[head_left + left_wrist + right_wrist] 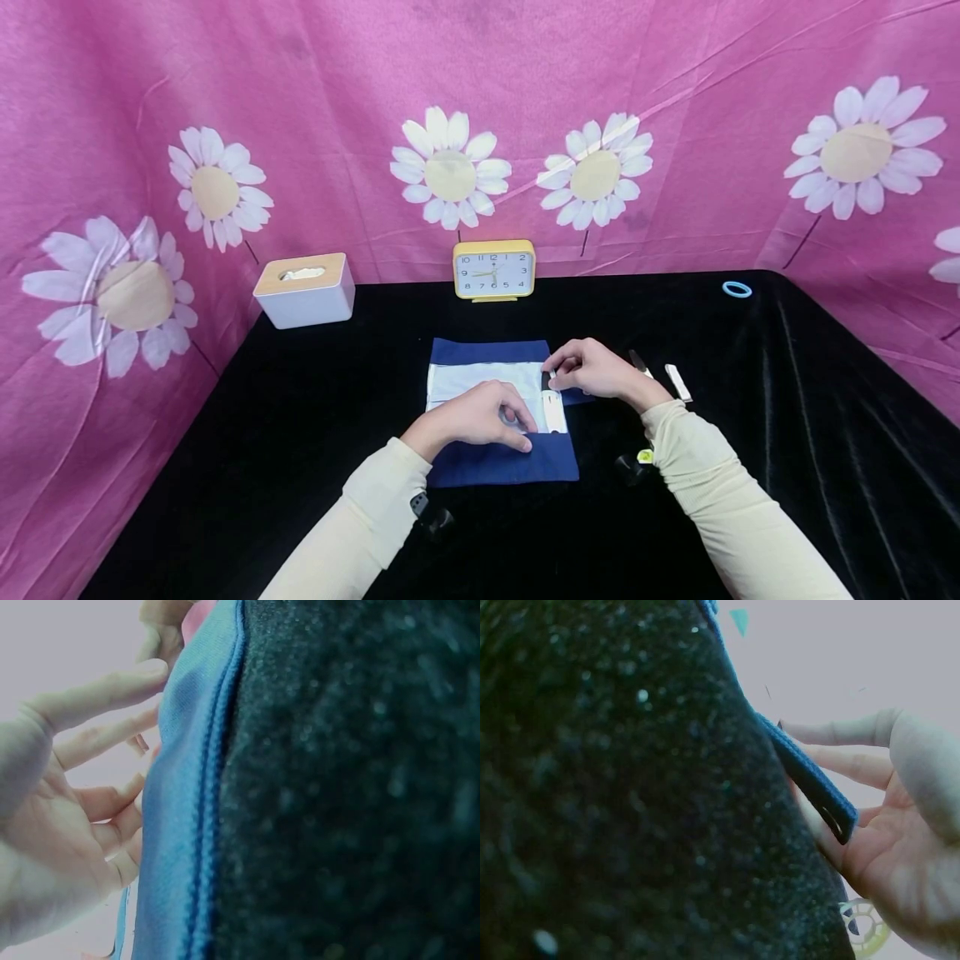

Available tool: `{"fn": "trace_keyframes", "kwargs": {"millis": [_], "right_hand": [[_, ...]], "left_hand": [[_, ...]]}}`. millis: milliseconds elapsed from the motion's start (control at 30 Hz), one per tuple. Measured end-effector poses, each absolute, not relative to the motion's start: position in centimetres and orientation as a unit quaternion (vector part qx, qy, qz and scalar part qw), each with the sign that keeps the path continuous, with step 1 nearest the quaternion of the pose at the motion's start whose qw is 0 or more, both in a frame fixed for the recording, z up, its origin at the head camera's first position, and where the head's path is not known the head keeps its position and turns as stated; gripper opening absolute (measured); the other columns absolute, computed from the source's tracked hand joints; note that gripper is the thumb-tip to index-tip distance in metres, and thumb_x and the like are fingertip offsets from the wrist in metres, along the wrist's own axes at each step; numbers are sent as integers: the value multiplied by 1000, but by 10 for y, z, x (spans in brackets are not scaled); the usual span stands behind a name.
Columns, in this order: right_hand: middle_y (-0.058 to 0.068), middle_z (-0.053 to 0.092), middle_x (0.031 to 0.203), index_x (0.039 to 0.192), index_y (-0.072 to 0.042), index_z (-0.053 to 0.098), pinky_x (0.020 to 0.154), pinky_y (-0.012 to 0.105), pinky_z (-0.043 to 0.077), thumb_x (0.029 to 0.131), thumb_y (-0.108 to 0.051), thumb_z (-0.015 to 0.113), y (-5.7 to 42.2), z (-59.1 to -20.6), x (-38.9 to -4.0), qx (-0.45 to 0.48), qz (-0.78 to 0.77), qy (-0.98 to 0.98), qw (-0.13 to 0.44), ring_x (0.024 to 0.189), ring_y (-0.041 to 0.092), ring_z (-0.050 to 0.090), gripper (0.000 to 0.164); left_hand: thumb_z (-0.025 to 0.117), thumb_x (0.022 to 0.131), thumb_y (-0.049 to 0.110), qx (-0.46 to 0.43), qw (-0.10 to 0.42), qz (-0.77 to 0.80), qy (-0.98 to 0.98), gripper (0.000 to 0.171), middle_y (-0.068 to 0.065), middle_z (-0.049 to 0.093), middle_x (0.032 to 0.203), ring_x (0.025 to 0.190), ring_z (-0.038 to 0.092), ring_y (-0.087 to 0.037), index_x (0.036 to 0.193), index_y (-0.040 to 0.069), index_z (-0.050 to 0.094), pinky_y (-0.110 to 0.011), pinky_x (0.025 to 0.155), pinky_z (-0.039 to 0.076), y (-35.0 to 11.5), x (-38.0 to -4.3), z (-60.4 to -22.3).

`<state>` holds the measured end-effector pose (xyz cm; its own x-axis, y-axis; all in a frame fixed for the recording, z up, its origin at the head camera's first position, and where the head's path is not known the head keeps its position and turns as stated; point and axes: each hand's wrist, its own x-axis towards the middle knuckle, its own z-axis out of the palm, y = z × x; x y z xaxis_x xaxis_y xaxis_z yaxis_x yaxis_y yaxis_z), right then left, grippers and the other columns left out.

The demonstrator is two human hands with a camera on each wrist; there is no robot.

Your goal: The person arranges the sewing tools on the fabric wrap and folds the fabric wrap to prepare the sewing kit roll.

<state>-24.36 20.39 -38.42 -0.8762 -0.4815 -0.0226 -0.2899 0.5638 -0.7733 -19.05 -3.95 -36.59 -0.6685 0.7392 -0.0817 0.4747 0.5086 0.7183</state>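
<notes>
In the head view a navy blue cloth pouch (504, 463) with a pale lining (468, 379) lies unfolded on the black table. A slim utensil (553, 410) with a white handle and a dark upper part lies along its right side, the lower end at the blue flap. My right hand (592, 369) pinches the dark end between thumb and fingers. My left hand (480, 414) rests on the lower flap with loosely bent fingers, thumb on the blue cloth, next to the utensil. In the left wrist view its fingers touch the blue cloth edge (191, 787). A blue strap (814, 776) crosses the right wrist view.
Right of the pouch lie a dark-bladed piece (638, 362) and a white slim piece (677, 382). A light blue ring (737, 289) is at the back right. A yellow clock (494, 271) and a tissue box (306, 292) stand along the back edge, before a pink flowered curtain.
</notes>
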Motion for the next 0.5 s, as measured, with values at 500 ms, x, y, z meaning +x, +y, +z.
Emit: {"fn": "trace_keyframes", "kwargs": {"millis": [500], "right_hand": [[9,68,95,106,-1,76,67,24,47,82,-8,76,206,-385,-244,-224,-404,880,114,78,14,56,25]], "left_hand": [[81,85,18,349,198,342,850,19,1,72,105,90,59,-6,103,13,78,-21,84,47,-41,-192,-366]]}}
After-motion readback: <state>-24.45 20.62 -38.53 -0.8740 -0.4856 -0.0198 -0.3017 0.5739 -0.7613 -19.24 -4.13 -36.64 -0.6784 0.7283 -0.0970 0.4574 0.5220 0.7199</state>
